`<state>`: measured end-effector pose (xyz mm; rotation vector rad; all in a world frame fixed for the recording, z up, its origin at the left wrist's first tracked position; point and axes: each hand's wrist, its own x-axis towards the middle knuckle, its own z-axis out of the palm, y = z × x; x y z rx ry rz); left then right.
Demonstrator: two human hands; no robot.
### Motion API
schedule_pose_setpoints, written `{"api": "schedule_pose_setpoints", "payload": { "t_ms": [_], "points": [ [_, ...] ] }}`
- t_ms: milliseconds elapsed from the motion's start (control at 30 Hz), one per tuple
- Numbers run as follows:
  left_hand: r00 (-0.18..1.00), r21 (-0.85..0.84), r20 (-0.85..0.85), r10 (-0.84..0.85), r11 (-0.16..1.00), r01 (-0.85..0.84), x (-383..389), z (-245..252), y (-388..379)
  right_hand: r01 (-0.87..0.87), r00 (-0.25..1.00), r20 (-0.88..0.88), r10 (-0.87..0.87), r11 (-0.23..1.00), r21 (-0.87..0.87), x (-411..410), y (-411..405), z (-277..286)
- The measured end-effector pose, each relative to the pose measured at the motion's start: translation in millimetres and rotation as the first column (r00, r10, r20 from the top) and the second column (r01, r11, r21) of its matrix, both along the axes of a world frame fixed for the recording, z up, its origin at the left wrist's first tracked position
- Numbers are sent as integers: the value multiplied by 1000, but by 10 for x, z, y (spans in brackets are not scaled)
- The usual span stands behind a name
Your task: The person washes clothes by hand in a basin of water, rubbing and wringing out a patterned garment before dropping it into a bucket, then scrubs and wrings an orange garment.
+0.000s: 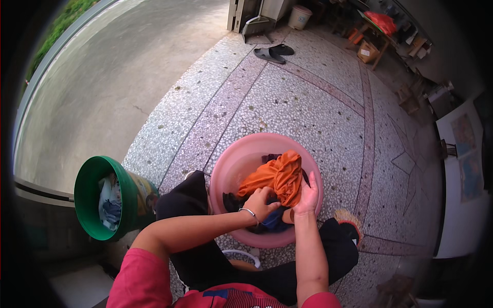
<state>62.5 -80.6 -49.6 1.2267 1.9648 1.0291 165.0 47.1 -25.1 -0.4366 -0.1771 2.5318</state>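
An orange cloth or garment (283,175), wet-looking and bunched, is held up over a pink plastic basin (265,140). My right hand (308,196) supports its right side, palm up, with the fabric lying against the palm and fingers. Wearing a bracelet, my left hand (260,204) is at the lower left edge of the cloth, fingers bent; whether they pinch the fabric is hard to tell. Beneath, water and dark clothes (231,202) lie in the basin, along with a blue cloth (274,220) partly hidden by my left hand.
A green bucket (123,204) with cloths inside stands at the left. My knees flank the basin. A brush or broom head with pale bristles (346,216) is by the right knee. Dark slippers (269,55), a dustpan (256,34) and a pale bin (299,17) are farther off on the terrazzo floor.
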Motion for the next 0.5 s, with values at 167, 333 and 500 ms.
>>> {"api": "schedule_pose_setpoints", "payload": {
  "t_ms": [167, 333, 500],
  "points": [
    [734, 151, 678, -49, 986, -73, -189, -118, 230, 0, 1000, -11, 0, 1000, -10, -101, 27, 157],
    [895, -108, 434, 106, 992, -65, -377, -221, 268, 17, 1000, -4, -17, 993, 119, -124, 2, 426],
    [976, -494, 74, 203, 858, -141, -303, -365, 222, -29, 994, -96, 42, 990, 136, -126, -51, 833]
  ]
}}
